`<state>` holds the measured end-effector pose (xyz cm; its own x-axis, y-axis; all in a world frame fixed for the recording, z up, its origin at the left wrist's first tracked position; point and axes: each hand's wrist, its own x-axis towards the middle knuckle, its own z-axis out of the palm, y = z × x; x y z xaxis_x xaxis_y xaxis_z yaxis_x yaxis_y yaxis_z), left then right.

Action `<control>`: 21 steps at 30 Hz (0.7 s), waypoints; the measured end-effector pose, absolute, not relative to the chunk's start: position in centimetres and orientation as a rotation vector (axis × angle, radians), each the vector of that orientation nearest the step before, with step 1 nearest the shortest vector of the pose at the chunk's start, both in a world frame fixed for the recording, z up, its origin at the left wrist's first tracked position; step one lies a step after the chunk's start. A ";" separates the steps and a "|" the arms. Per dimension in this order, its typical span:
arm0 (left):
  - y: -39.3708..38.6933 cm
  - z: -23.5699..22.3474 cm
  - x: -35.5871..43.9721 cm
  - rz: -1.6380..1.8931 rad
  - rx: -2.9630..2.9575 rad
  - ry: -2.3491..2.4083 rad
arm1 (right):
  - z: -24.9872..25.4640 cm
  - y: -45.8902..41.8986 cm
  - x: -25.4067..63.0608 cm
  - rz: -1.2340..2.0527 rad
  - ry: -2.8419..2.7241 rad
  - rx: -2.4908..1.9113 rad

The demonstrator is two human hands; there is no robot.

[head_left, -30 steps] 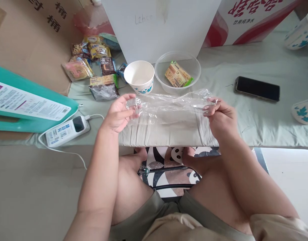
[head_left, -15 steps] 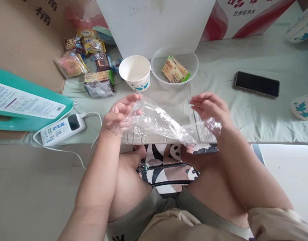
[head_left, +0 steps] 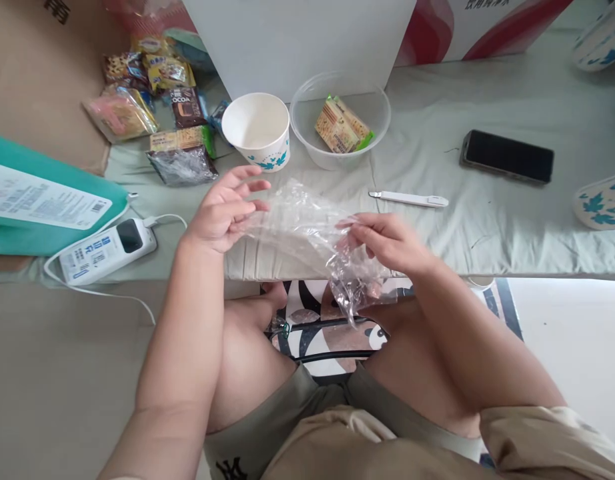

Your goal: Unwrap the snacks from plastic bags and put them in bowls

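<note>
My right hand (head_left: 382, 241) pinches a clear plastic bag (head_left: 307, 227) between thumb and fingers; my left hand (head_left: 222, 210), fingers loosely spread, touches its other end. The bag hangs over the table's (head_left: 512, 247) front edge, near a white-handled tool (head_left: 410, 199). "COCOA" is legible on a brown snack packet (head_left: 186, 107); an "NY" logo (head_left: 231, 468) marks my shorts (head_left: 252, 427). Chinese characters cover a white power bank's (head_left: 105, 252) label.
</note>
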<state>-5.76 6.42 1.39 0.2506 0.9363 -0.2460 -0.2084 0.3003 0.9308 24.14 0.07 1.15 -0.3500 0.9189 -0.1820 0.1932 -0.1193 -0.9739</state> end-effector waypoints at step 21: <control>3.2 -0.6 2.2 0.924 0.909 1.120 | -0.4 0.2 22.6 1.078 -1.128 -1.466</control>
